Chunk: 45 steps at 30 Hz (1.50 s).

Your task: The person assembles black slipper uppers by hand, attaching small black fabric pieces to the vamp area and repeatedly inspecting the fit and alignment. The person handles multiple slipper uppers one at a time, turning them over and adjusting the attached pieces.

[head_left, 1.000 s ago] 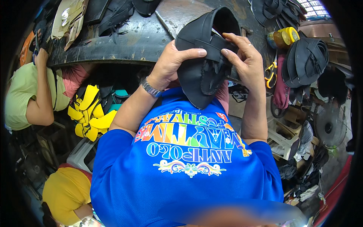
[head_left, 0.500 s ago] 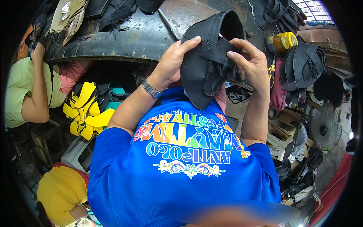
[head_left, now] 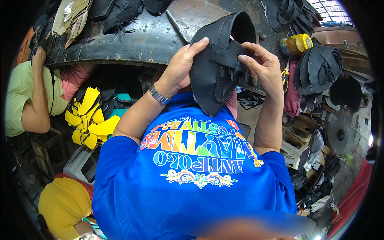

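Observation:
Both hands hold up a black shoe upper [head_left: 206, 78] over the table's near edge, in front of my chest. It has a strap across its middle, a row of coarse stitching and an opening at the top. My left hand [head_left: 182, 66] grips its left side, thumb on the outer face and fingers hidden behind. On the other side my right hand [head_left: 266, 66] pinches the strap's end between thumb and bent fingers. A metal watch [head_left: 160, 96] is on my left wrist.
The dark worktable [head_left: 124, 44] carries more black uppers [head_left: 124, 18] and cardboard pieces [head_left: 72, 20]. At right are a yellow-lidded jar [head_left: 296, 44], stacked black uppers [head_left: 319, 70] and a fan [head_left: 342, 134]. Yellow pieces [head_left: 90, 118] lie left, near a co-worker [head_left: 26, 96] holding scissors.
The view has shifted slightly. Both hands keep their hold on the shoe upper, with hardly any movement.

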Each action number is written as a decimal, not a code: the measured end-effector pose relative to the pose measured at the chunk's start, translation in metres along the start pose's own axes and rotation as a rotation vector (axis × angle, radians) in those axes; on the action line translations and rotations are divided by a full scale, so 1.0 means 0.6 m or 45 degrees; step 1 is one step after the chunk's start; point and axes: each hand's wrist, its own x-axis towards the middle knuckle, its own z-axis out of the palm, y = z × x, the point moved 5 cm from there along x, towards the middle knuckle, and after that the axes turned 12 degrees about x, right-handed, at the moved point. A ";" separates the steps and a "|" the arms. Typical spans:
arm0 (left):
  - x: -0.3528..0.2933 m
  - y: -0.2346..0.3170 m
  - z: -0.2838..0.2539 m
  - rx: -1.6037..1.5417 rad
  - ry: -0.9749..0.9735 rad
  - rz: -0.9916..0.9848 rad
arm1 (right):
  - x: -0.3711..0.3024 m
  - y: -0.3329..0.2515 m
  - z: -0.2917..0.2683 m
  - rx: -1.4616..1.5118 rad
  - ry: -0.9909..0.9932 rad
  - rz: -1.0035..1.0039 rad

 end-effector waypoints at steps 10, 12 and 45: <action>-0.009 0.004 0.010 0.197 -0.005 0.070 | -0.002 -0.002 0.004 0.068 0.007 -0.013; -0.010 0.006 0.011 0.171 0.002 0.067 | -0.004 -0.002 0.004 0.042 0.010 -0.045; 0.055 0.031 -0.088 1.099 0.310 0.554 | 0.066 -0.122 -0.660 -1.500 0.785 0.079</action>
